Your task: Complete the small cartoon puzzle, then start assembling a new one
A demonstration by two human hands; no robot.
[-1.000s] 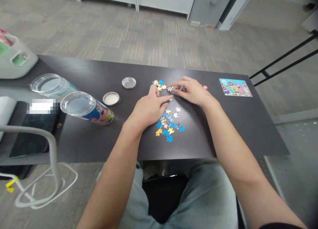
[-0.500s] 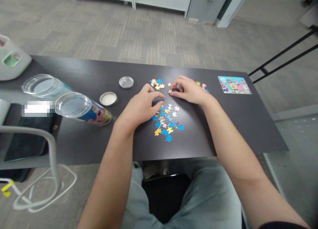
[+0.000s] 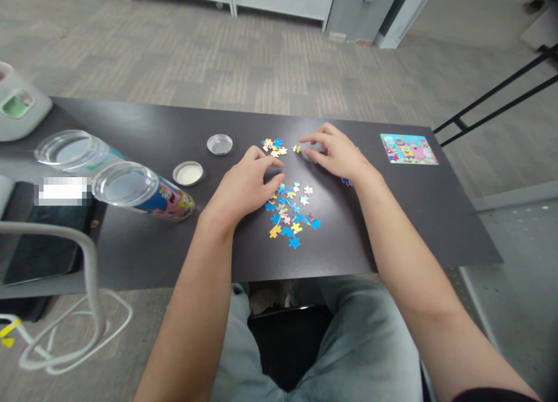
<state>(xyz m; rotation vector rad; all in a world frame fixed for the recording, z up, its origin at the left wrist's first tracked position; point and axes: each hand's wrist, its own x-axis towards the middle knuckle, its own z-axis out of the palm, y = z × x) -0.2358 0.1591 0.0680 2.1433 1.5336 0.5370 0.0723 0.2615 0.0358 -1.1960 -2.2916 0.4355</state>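
My left hand (image 3: 254, 180) rests over the dark table with its fingers apart and nothing between them. Just below its fingertips lies a loose pile of jigsaw pieces (image 3: 288, 207), mostly blue with some yellow and pink. A smaller cluster of jigsaw pieces (image 3: 274, 146) sits beyond that hand. To the right, my right hand (image 3: 333, 149) is open, fingers spread, with no piece visible in its grasp. Close to its fingertips is a small yellowish puzzle piece or joined pair (image 3: 296, 149). More pieces (image 3: 346, 182) are partly hidden under my right wrist.
A colourful picture card (image 3: 408, 149) lies at the right. Two clear-topped cans, one printed (image 3: 163, 198), stand at the left beside two round lids, the nearer one (image 3: 188, 173) pale inside. A black tablet-like device (image 3: 46, 239) and a thick white cable (image 3: 89, 262) are further left.
My right hand has let go of a small puzzle piece beside another one and drawn back to the right, its fingers opening. My left hand has hardly moved.
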